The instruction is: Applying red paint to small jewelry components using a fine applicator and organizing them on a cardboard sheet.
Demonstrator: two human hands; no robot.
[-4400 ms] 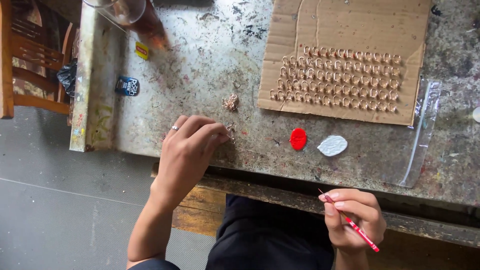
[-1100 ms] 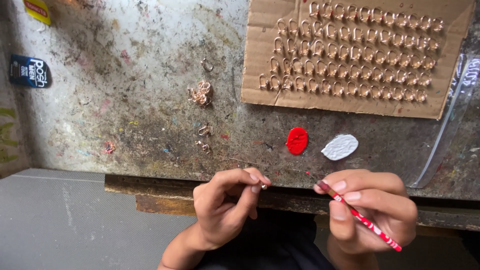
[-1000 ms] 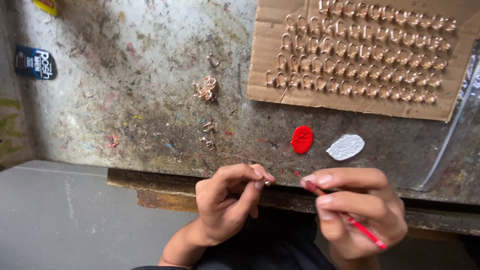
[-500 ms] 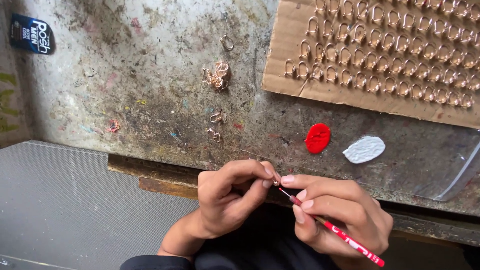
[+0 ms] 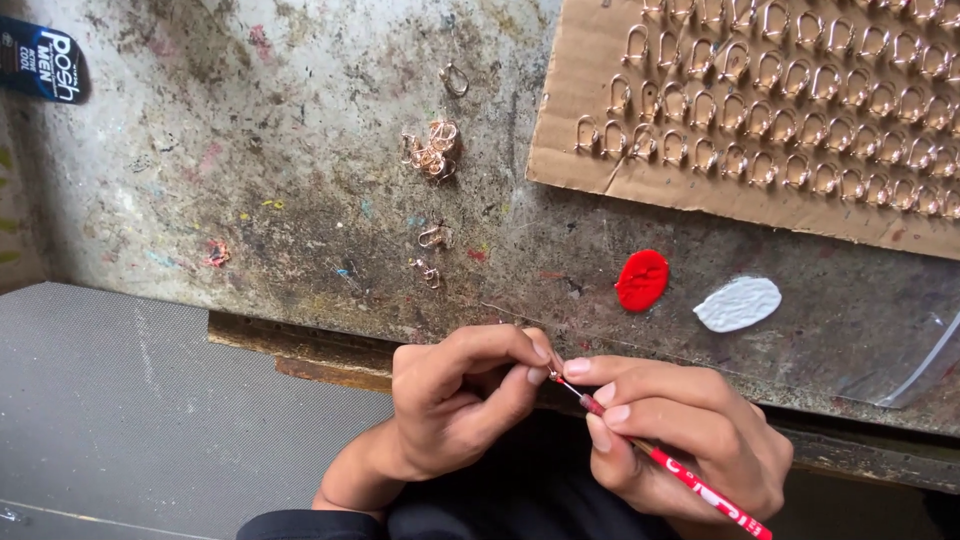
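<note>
Mostly hidden between the fingertips of the left hand [image 5: 455, 400] is a tiny piece, too small to tell what it is. This hand is closed narrow around it, just in front of the table edge [image 5: 300, 345]. The right hand [image 5: 680, 430] grips a thin red tool [image 5: 690, 480], its tip touching that piece; the tool's end is cut off below. At the top left corner lies a dark blue label [image 5: 40, 62], partly cut off. A cardboard sheet [image 5: 600, 185] with rows of small metal loops goes out of view at the right.
</note>
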